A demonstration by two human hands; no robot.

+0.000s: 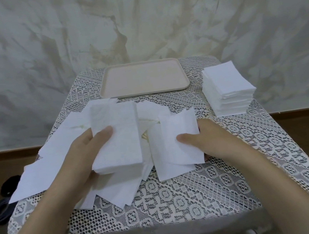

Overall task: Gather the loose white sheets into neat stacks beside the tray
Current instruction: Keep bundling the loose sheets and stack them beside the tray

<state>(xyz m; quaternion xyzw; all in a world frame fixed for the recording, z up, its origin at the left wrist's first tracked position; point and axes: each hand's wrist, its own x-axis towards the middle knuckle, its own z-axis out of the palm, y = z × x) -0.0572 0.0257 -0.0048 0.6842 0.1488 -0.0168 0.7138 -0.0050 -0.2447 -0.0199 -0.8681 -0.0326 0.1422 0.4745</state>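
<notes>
Loose white sheets (pixel 37 173) are lying fanned out beneath and outside our left fingers, spilling toward the near side of the lace cloth (pixel 182 193). We are gripping a squared bundle (pixel 118 138) in our left hand (pixel 82 150), with the thumb pressed flat on top and the other fingers curled underneath, mostly hidden. We judge this grip is meant to hold the edges flush while more sheets join. Our right hand (pixel 207 138) is pinching a few sheets (pixel 178 133) just beside that bundle, thumb on top and fingers out of sight behind, probably to carry them across onto it. Beyond our right fingertips a finished stack (pixel 228 89) is sitting near the tray (pixel 146 93) — well apart from the scatter, likely so that our sorting is not knocking it askew. The tray itself is lying past both thumbs, at the far end of the cloth.
</notes>
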